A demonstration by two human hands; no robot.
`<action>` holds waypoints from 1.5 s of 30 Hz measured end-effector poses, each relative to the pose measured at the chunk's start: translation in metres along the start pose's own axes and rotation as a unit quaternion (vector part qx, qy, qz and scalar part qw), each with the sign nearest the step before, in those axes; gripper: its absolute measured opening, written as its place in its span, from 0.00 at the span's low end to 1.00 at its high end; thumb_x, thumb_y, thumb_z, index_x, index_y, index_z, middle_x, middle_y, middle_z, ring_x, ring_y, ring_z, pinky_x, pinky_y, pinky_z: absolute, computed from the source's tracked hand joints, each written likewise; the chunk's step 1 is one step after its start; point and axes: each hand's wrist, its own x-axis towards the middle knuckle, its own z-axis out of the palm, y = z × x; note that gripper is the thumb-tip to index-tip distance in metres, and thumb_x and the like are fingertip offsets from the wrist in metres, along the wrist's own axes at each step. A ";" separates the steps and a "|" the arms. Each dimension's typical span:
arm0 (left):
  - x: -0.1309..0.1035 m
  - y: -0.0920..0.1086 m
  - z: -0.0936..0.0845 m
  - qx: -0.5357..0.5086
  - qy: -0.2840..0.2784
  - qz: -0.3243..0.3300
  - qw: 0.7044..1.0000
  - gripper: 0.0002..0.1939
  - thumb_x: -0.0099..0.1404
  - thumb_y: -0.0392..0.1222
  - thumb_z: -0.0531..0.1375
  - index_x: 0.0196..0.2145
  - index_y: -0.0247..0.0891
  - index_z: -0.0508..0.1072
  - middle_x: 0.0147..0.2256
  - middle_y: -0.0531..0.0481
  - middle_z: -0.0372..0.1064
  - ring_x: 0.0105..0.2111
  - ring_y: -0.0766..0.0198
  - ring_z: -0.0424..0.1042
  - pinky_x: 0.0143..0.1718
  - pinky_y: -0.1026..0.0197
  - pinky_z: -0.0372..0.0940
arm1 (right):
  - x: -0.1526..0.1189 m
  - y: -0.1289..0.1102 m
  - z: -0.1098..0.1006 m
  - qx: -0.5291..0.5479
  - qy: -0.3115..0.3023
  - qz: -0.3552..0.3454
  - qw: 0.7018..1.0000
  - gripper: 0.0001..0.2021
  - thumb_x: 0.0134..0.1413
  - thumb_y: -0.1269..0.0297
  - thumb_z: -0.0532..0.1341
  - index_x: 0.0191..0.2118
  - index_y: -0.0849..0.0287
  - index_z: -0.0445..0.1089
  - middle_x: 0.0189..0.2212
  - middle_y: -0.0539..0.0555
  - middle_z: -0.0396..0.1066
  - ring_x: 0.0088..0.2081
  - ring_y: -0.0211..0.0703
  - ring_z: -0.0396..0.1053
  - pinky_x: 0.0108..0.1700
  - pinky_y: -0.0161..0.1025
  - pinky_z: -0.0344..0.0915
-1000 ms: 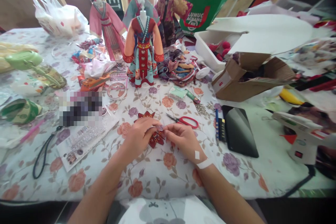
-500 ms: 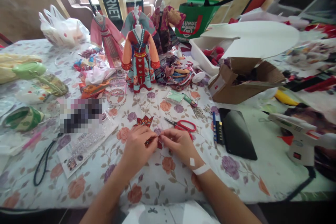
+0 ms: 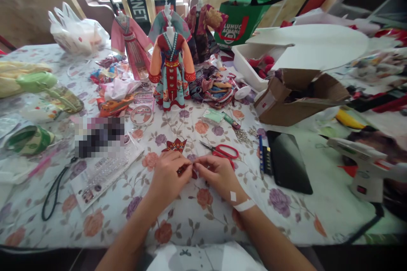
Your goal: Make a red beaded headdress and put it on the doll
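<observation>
My left hand point(image 3: 170, 173) is closed, its thumb and fingers pinching a small red patterned piece point(image 3: 194, 175) mostly hidden behind them. Fingertips of my right hand point(image 3: 216, 173) are pinched together at that piece's upper edge, meeting those of the left; whatever lies between them is too small to make out. Just beyond the left hand lies a red, pointed, crown-shaped patterned piece point(image 3: 176, 145). Scissors with red handles point(image 3: 225, 151) rest beyond the right hand, blades pointing left.
A doll form in a red and orange robe point(image 3: 171, 72) stands ahead, with other dressed forms behind. To the right are a black tablet point(image 3: 289, 161), a cardboard box point(image 3: 276, 108) and a glue gun point(image 3: 365, 169). A sheet of stick-on gems point(image 3: 106, 178) lies left on the flowered tablecloth point(image 3: 121, 228).
The view has shifted slightly. Both hands stay together at nearly the same spot, still pinching, with only small finger movement.
</observation>
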 end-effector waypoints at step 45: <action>-0.002 -0.025 -0.033 0.031 -0.009 -0.069 0.997 0.07 0.56 0.32 0.57 0.23 0.39 0.72 0.25 0.52 0.70 0.30 0.62 0.67 0.35 0.60 0.60 | 0.008 0.013 -0.001 -0.201 0.094 0.006 0.975 0.11 0.53 0.63 0.54 0.30 0.60 0.72 0.21 0.53 0.72 0.21 0.40 0.66 0.24 0.35 0.59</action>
